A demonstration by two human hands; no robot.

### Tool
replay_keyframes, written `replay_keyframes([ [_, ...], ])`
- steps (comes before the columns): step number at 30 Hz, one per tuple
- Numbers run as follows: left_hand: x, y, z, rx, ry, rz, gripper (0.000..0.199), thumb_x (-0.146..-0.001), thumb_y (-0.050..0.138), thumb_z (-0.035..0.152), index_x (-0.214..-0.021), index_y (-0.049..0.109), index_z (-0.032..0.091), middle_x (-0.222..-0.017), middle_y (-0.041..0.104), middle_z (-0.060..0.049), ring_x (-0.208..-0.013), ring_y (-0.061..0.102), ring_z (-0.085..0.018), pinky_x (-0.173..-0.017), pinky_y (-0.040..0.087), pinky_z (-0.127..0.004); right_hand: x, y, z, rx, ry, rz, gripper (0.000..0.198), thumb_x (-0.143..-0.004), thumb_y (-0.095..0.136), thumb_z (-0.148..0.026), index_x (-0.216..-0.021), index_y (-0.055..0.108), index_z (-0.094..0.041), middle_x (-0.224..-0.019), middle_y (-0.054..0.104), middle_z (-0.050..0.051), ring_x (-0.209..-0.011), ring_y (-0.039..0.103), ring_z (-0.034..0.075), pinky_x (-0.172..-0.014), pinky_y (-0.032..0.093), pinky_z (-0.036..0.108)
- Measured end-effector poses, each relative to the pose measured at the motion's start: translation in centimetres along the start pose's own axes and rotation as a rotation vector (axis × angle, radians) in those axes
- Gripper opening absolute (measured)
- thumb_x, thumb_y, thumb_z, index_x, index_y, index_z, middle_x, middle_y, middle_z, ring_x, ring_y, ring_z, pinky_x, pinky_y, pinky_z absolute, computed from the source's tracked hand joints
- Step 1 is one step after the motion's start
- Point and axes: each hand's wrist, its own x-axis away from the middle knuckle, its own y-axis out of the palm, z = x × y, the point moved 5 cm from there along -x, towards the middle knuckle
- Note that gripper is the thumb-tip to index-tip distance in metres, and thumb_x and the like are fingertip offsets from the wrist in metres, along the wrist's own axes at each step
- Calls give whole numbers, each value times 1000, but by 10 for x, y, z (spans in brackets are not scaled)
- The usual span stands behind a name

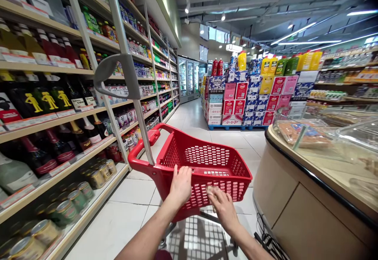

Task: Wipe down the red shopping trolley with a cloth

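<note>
A red plastic shopping cart [217, 153] with a perforated basket stands side-on in front of me, its basket holding nothing that I can see. My left hand [180, 185] is closed over the near rim of the basket, fingers reaching to the inner side. Against the perforated outer wall, lower and to the right, is my right hand [223, 205]. Its bent fingers press a small pale beige wad, which looks like a crumpled cloth [210, 190], on the plastic. A tall grey pole with a looped grey handle [116, 77] rises from the cart's left end.
Shelves of bottles and cans [53, 114] line the left side. On the right is a rounded counter [291, 189] with clear covers; black cables [270, 236] lie at its foot. Stacked drink cartons [236, 102] stand on blue pallets ahead. Pale tiles [126, 208] cover the floor.
</note>
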Motion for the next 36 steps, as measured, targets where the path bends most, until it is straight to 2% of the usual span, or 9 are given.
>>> replay_keyframes([
  [4, -4, 15, 19, 0, -2, -6, 48, -73, 39, 14, -120, 44, 8, -124, 47, -14, -120, 35, -24, -105, 17, -44, -6, -11, 12, 36, 52, 114, 37, -81, 44, -12, -114, 54, -25, -115, 53, 8, -107, 44, 20, -86, 31, 35],
  [8, -3, 19, 19, -12, -19, 21, 46, -73, 39, 13, -118, 46, 11, -120, 51, -12, -116, 39, -23, -105, 18, -43, 2, -9, 26, 35, 43, -66, 37, -77, 46, -7, -105, 59, -29, -102, 59, 3, -97, 48, 17, -82, 32, 32],
  [14, -7, 19, 20, -37, -48, 57, 45, -72, 40, 12, -116, 48, 11, -112, 53, -13, -111, 42, -25, -104, 19, -45, 17, -30, 58, 66, 144, 25, 38, -79, 42, -9, -111, 56, -25, -112, 54, 7, -104, 46, 20, -81, 33, 34],
  [18, -9, 24, 23, -44, -41, 55, 46, -72, 40, 14, -117, 46, 8, -116, 51, -15, -116, 40, -26, -105, 17, -45, 30, -28, 71, 52, 124, -129, 48, -75, 39, -2, -109, 57, -30, -105, 58, 4, -99, 49, 16, -76, 34, 30],
  [20, -10, 26, 25, -55, -42, 55, 46, -72, 40, 14, -117, 46, 7, -117, 52, -15, -117, 39, -26, -105, 14, -46, 32, -33, 80, 65, 135, -79, 47, -76, 40, -4, -113, 54, -29, -112, 55, 4, -103, 48, 17, -79, 33, 31],
  [24, -12, 30, 29, -61, -50, 50, 49, -71, 41, 14, -119, 45, 6, -121, 49, -16, -121, 35, -27, -105, 15, -46, 34, -41, 103, 179, 271, 55, 39, -79, 41, -10, -112, 55, -25, -116, 53, 7, -106, 46, 19, -83, 31, 34],
  [29, -13, 29, 32, -39, 4, 29, 51, -70, 42, 13, -121, 45, 15, -120, 51, -12, -119, 38, -27, -104, 18, -47, 44, -34, 115, 167, 223, -120, 44, -74, 40, -5, -109, 56, -26, -109, 57, 6, -98, 50, 17, -81, 32, 33],
  [32, -12, 29, 32, -11, -25, 30, 52, -68, 44, 15, -120, 45, 12, -120, 51, -13, -120, 36, -27, -105, 13, -48, 39, -49, 129, 149, 261, 5, 43, -76, 41, -10, -114, 52, -26, -114, 54, 6, -102, 48, 19, -84, 31, 35],
  [36, -12, 33, 34, 18, -42, 40, 53, -69, 44, 18, -120, 45, 8, -127, 47, -14, -127, 25, -26, -107, 10, -48, 17, -59, 134, 185, 442, 167, 45, -77, 36, -14, -119, 49, -26, -115, 52, 7, -101, 47, 22, -82, 32, 37],
])
